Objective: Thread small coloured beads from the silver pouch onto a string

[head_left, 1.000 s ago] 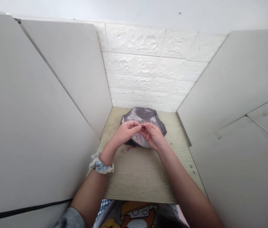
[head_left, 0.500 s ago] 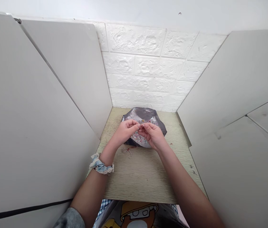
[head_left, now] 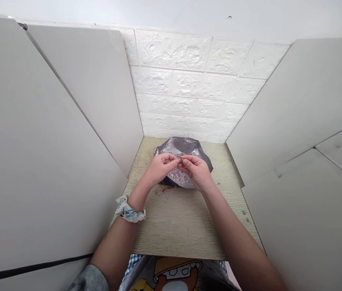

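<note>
My left hand [head_left: 161, 167] and my right hand [head_left: 197, 171] meet fingertip to fingertip, both pinched closed. Whatever lies between the fingertips is too small to name. Beneath them sits a grey bag [head_left: 186, 144] with a silvery lining, spread wide on the table. Many small beads [head_left: 177, 176] in pink, red and clear colours lie in it, partly covered by my hands. A short string of beads [head_left: 165, 194], pale with some red, hangs down in front of the bag onto the wood, below my left hand.
The wooden tabletop [head_left: 183, 226] is narrow, with a pale panel [head_left: 52, 161] on the left and another [head_left: 298, 113] on the right. A white brick-patterned wall [head_left: 186, 85] closes the back. Small metal bits [head_left: 245, 216] lie near the right edge.
The fingertips of both hands have shifted slightly against each other, the right fingers a little more bent together. The bag and the bead string stay where they were.
</note>
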A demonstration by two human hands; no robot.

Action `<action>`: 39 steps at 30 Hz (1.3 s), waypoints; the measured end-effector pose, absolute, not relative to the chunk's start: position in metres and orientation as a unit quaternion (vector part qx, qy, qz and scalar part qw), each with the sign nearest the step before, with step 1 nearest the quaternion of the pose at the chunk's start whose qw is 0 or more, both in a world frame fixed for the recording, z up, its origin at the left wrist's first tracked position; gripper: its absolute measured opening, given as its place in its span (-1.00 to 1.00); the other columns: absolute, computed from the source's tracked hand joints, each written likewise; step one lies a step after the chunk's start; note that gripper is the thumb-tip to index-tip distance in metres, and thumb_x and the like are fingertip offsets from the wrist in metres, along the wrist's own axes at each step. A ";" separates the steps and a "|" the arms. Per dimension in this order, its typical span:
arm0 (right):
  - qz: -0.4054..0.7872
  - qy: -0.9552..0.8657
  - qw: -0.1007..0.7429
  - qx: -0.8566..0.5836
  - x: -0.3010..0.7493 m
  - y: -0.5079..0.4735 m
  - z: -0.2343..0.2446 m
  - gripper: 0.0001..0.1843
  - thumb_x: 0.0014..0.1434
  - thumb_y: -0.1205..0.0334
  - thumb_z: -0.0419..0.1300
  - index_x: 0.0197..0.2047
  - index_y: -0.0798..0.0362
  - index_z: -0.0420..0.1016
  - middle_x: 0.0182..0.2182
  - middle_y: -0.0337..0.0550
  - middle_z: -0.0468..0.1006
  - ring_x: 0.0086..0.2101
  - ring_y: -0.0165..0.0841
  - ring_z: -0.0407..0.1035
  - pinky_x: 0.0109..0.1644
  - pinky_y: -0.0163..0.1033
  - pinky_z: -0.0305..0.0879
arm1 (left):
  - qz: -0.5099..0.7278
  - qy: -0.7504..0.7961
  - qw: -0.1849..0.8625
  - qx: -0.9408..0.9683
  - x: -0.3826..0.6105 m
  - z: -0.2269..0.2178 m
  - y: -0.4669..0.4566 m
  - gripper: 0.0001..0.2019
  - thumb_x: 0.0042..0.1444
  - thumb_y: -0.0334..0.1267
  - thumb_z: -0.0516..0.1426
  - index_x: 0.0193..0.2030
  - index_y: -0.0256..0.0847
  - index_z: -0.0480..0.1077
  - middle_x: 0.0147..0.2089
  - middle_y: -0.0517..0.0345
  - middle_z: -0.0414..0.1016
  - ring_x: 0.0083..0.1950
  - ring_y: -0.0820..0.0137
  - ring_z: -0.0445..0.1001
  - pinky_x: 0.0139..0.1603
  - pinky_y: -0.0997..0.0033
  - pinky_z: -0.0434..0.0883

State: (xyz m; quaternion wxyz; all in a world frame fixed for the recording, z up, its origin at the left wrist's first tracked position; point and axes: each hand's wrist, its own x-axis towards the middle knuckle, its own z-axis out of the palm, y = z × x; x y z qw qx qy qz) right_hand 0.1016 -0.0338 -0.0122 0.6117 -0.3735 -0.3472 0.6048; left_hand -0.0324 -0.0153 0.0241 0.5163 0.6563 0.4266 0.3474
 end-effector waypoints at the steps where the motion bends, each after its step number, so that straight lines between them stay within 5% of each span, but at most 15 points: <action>1: 0.604 -0.348 0.613 -0.373 0.102 -0.034 -0.012 -0.84 -0.23 0.24 0.29 -0.47 0.06 0.48 -0.53 -0.28 0.50 -0.45 -0.50 0.39 -0.24 -0.32 0.35 | 0.349 0.426 0.514 0.658 -0.032 0.023 -0.015 -0.81 -0.09 -0.19 0.07 -0.50 -0.32 0.29 -0.58 0.29 0.20 -0.60 0.65 0.07 -0.61 0.62 0.05; 26: 0.593 -0.385 0.590 -0.389 0.102 -0.032 -0.019 -0.84 -0.22 0.25 0.29 -0.45 0.03 0.48 -0.50 -0.30 0.48 -0.41 -0.48 0.37 -0.15 -0.24 0.32 | 0.349 0.427 0.474 0.687 -0.035 0.010 -0.009 -0.73 -0.08 -0.09 0.04 -0.44 -0.30 0.32 -0.52 0.22 0.27 -0.50 0.55 0.20 -0.49 0.55 0.15; 39: 0.589 -0.372 0.599 -0.394 0.104 -0.032 -0.017 -0.82 -0.22 0.24 0.28 -0.44 0.03 0.47 -0.51 -0.29 0.48 -0.42 -0.48 0.36 -0.17 -0.25 0.32 | 0.348 0.441 0.482 0.673 -0.034 0.017 -0.012 -0.77 -0.10 -0.13 0.05 -0.52 -0.30 0.27 -0.60 0.29 0.16 -0.57 0.61 0.08 -0.58 0.58 0.05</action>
